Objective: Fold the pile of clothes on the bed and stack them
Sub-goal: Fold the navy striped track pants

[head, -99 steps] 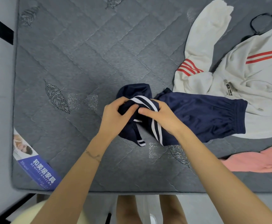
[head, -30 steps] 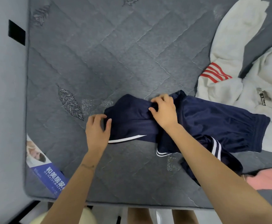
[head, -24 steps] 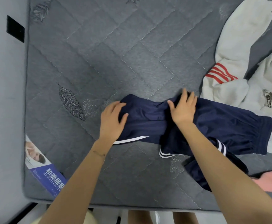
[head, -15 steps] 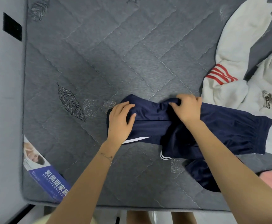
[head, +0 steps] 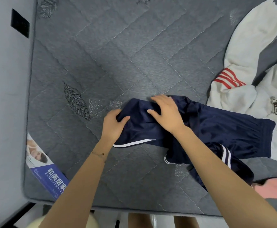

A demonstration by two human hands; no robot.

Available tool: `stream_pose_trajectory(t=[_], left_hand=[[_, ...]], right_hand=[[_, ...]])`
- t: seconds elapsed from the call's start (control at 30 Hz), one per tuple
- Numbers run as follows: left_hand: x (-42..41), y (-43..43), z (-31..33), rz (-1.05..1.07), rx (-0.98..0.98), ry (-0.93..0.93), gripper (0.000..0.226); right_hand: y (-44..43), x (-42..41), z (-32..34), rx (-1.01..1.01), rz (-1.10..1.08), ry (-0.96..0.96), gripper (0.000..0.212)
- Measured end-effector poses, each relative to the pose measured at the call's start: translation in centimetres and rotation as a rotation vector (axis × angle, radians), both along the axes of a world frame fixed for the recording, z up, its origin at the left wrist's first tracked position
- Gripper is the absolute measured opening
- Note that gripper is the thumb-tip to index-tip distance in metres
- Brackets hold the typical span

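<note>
The grey quilted mattress (head: pixel 118 63) takes up nearly everything in front of me, bare of any sheet, its stitching running in big diamonds. A pale wall (head: pixel 4 96) stands along its left side, and a dark bed frame (head: pixel 19 214) shows under the near left corner.

Over on the right lies a white jacket (head: pixel 249 99), crumpled, one sleeve thrown up toward the far edge and red stripes across its cuff. Against it, nearer the middle of the mattress, is the navy garment (head: pixel 216 129) with white stripes. Its elastic waistband lies to the right, touching the jacket, and its bunched fabric runs left to the person's hands. One striped part trails down under the right forearm toward the near edge. A pink garment (head: pixel 272 188) lies flat at the near right, just beside that trailing part.

A blue and white label (head: pixel 48 171) with printed lettering runs slantwise over the mattress's near left corner.

The left hand (head: pixel 113 127) grips the garment's left end, fingers curled into the cloth and the thumb on top. The right hand (head: pixel 165 112) rests palm down on the garment just beside it, fingers spread and pressing the fabric.

A stitched leaf (head: pixel 76 101) marks the mattress left of the hands. A small black plate (head: pixel 20 23) sits on the wall, and a thin bracelet (head: pixel 99 154) circles the left wrist.
</note>
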State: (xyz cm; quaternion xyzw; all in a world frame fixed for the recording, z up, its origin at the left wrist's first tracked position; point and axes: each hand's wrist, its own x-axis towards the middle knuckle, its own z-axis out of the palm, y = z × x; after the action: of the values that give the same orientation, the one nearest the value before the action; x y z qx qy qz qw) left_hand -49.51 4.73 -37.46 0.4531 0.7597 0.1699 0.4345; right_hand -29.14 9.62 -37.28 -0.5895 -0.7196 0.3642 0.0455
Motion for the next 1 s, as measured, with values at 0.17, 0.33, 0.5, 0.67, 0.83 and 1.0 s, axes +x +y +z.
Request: stream_pose_trajectory(t=[0.17, 0.33, 0.5, 0.67, 0.83, 1.0], left_hand=[[-0.7, 0.2, 2.9, -0.045, 0.100, -0.296, 0.024], [-1.4, 0.5, 4.1, -0.049, 0.125, -0.338, 0.020], [-3.3, 1.3, 4.3, -0.003, -0.031, -0.431, 0.016], [-3.2, 2.0, 3.9, 0.028, -0.386, -0.704, 0.035], [-3.1, 2.1, 3.9, 0.038, -0.464, -0.762, 0.022], [-6.8, 2.5, 4.1, -0.372, -0.373, -0.471, 0.019]], right_hand=[[0.6, -3.4, 0.7, -0.189, -0.099, 0.231, 0.052], [2.0, -4.6, 2.2, -0.489, -0.062, 0.222, 0.063], [2.8, -3.9, 3.5, -0.503, -0.126, 0.544, 0.053], [3.1, -4.1, 4.8, -0.582, -0.006, 0.631, 0.027], [3.8, -4.9, 6.1, -0.685, -0.120, 0.768, 0.019], [3.7, -6.1, 6.8, -0.635, -0.141, 0.772, 0.034]])
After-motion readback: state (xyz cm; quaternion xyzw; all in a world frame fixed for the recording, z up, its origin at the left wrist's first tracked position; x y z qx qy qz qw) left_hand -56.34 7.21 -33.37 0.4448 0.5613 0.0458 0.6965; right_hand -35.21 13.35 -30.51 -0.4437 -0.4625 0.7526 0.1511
